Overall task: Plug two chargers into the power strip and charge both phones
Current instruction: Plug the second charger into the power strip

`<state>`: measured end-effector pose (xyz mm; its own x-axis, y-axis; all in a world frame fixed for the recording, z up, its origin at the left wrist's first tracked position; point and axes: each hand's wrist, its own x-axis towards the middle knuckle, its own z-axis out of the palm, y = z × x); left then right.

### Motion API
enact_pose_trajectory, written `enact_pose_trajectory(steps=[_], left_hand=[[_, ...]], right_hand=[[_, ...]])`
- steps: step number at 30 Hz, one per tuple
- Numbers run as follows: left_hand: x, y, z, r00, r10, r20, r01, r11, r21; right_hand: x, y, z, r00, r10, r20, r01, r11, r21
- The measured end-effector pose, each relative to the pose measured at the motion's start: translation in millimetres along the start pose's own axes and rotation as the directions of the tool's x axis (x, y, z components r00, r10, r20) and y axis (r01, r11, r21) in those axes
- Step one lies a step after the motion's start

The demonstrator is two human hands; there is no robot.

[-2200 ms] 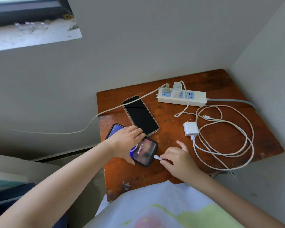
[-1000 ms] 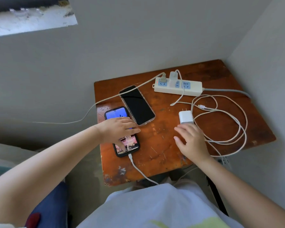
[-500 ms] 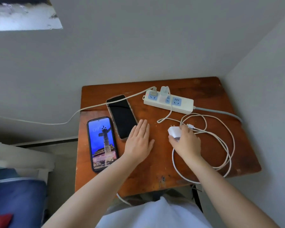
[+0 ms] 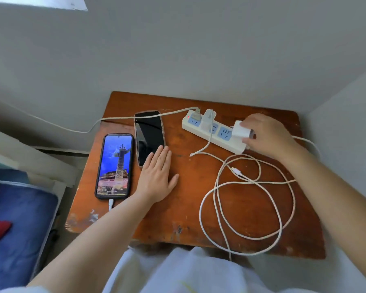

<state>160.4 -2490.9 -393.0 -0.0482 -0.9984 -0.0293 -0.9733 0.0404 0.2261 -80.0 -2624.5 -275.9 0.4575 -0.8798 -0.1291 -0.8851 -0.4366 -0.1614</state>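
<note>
My right hand (image 4: 266, 136) grips a white charger (image 4: 240, 130), prongs pointing left, just over the right end of the white power strip (image 4: 205, 134). Another white charger (image 4: 208, 119) stands plugged into the strip. A lit phone (image 4: 115, 166) lies at the table's left with a white cable plug (image 4: 110, 205) in its near end. Beside it lies a dark-screened phone (image 4: 149, 135). My left hand (image 4: 156, 176) rests flat on the table, fingertips at the dark phone's near corner. The held charger's long white cable (image 4: 245, 199) lies coiled, its free connector (image 4: 236, 171) inside the loops.
The small wooden table (image 4: 178, 208) sits in a corner, with walls behind and to the right. A grey cord (image 4: 118, 119) runs from the strip's left end off the table. A bed with blue cover (image 4: 15, 225) lies left of the table.
My right hand lifted the loose charger from the table and carried it up to the strip's right end. My left hand stayed flat beside the dark phone. The view shifted.
</note>
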Motion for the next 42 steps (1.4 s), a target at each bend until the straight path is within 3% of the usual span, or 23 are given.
enact_pose_trajectory(steps=[5, 12, 26, 30, 33, 36, 38, 40, 42], left_hand=[[0, 1, 1, 0.996, -0.084, 0.002, 0.084, 0.996, 0.015], [2, 1, 1, 0.994, -0.108, -0.001, 0.108, 0.994, 0.031], [3, 1, -1, 0.991, -0.125, 0.039, 0.124, 0.991, 0.049], [3, 2, -3, 0.991, -0.130, 0.042, 0.128, 0.990, 0.052], [4, 3, -4, 0.991, -0.129, 0.043, 0.127, 0.991, 0.052], [9, 4, -5, 0.992, -0.124, 0.026, 0.123, 0.991, 0.049], [9, 3, -5, 0.992, -0.122, 0.026, 0.120, 0.991, 0.051], [5, 2, -4, 0.992, -0.121, 0.030, 0.120, 0.992, 0.040], [3, 2, -3, 0.992, -0.121, 0.039, 0.119, 0.992, 0.037]], right_hand=[[27, 7, -7, 0.972, -0.207, 0.107, 0.228, 0.940, -0.252], [48, 8, -10, 0.893, -0.391, 0.225, 0.450, 0.802, -0.393], [51, -6, -9, 0.814, -0.475, 0.333, 0.578, 0.617, -0.534], [50, -9, -6, 0.798, -0.508, 0.325, 0.599, 0.609, -0.519], [48, -9, -7, 0.841, -0.453, 0.295, 0.540, 0.690, -0.481], [48, -9, -16, 0.922, -0.302, 0.243, 0.361, 0.898, -0.254], [48, -12, -18, 0.931, -0.279, 0.233, 0.321, 0.933, -0.165], [45, -18, -18, 0.920, -0.306, 0.243, 0.362, 0.903, -0.232], [42, -20, -16, 0.865, -0.429, 0.261, 0.502, 0.717, -0.483]])
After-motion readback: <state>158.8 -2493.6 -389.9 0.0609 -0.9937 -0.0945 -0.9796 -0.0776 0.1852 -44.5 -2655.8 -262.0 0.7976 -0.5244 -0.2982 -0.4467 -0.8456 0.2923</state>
